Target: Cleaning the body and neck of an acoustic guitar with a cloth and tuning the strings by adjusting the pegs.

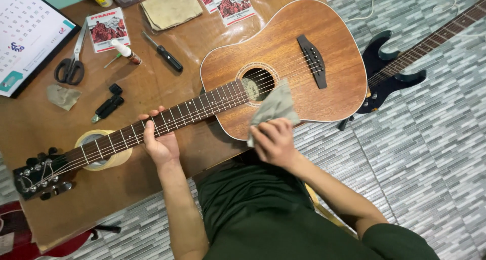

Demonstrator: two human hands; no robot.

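The guitar (283, 62) lies flat across the table (30, 133), body at 2 o'clock, headstock at 8 o'clock, overhanging the table's near edge at the lower bout. The left hand (161, 141) is wrapped around the neck from below, fingers curled over the fretboard. The right hand (273, 142) is clamped on a grey cloth (273, 107) that rests against the body just below the soundhole. The hands are apart.

Open table lies between the neck and the tools at 11 o'clock: scissors (71, 62), screwdriver (163, 51), a small black tool (108, 106). A tape roll (119, 158) sits under the neck, partly hidden. The calendar (25, 32) is cut off at the left edge. A dark electric guitar (390, 70) lies on the tiled floor at 2 o'clock, its neck leaving the picture.
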